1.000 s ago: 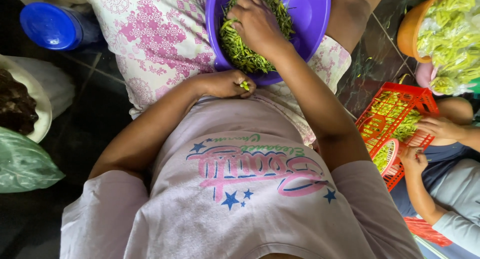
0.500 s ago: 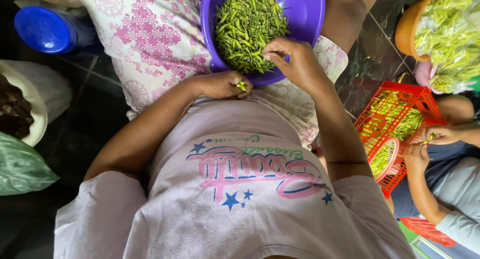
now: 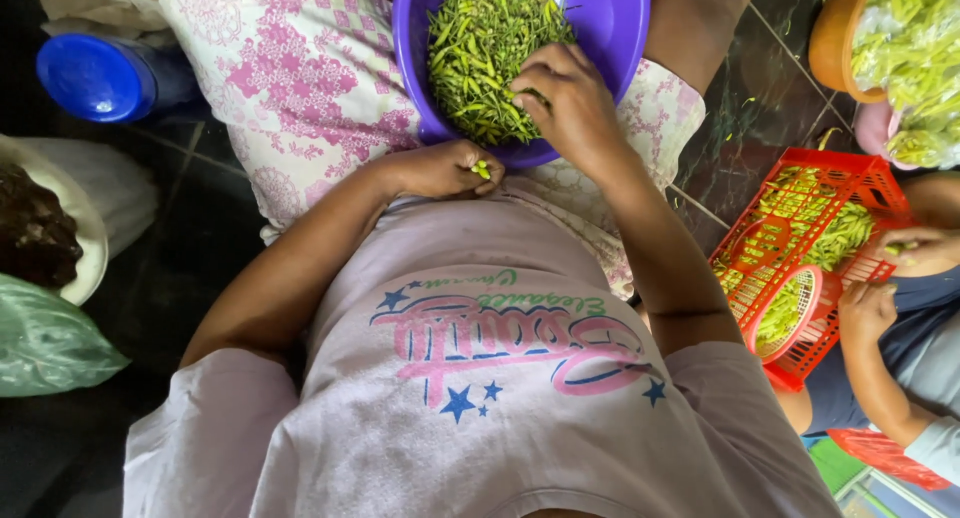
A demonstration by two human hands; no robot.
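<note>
Fingers of the right hand (image 3: pixel 565 103) curl down into the beans (image 3: pixel 480 48) at the near edge of the purple bowl (image 3: pixel 620 28), closing on a few pods, though how firm the grip is I cannot tell; half a second ago this hand sat at the bowl's right rim, and a second ago it was spread over the top of the heap; the left hand (image 3: pixel 440 168) has not shifted, closed loosely on a small pale green bean piece (image 3: pixel 482 169) at its fingertips, resting just below the bowl's near rim against the shirt (image 3: pixel 500 378); the bowl lies on the lap, on pink-patterned cloth (image 3: pixel 290 88), the beans piled toward its left side; a blue lid (image 3: pixel 95 78) sits on the dark floor at far left, with a white plate (image 3: pixel 85 268) of something dark below it and a green bag (image 3: pixel 45 343) nearer; at right another person's hands (image 3: pixel 900 278) work over a red basket (image 3: pixel 800 248) of green pods, and an orange tub (image 3: pixel 835 38) of pods stands beyond; the right forearm crosses the lap and hides part of the cloth.
</note>
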